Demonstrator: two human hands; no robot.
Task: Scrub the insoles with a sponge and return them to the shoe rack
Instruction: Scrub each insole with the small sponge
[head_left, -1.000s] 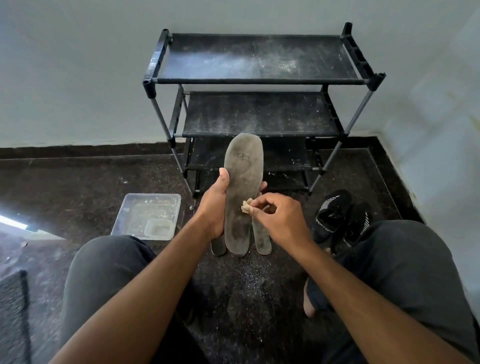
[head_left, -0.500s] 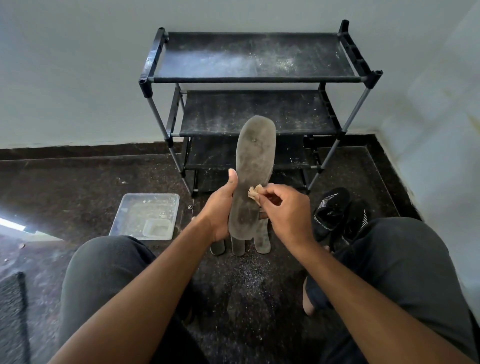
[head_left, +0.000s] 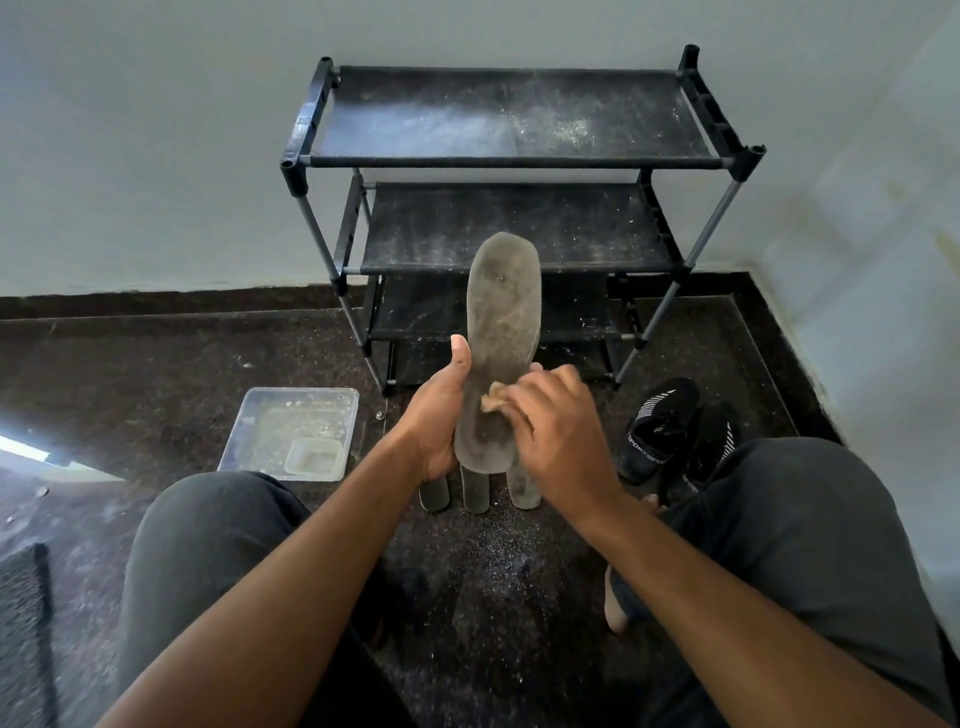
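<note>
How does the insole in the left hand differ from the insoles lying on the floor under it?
The held insole stands upright, gripped by the left hand; the floor insoles lie flat on the dark floor, untouched. The held insole shows nearly its full length; of the floor insoles only the ends show, the rest hidden behind it and the hands. The right hand presses the sponge against the held insole only. All look grey and dusty.

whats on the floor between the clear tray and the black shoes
In the head view, between the tray and the shoes lie three insole ends on the floor, below the held insole.
</note>
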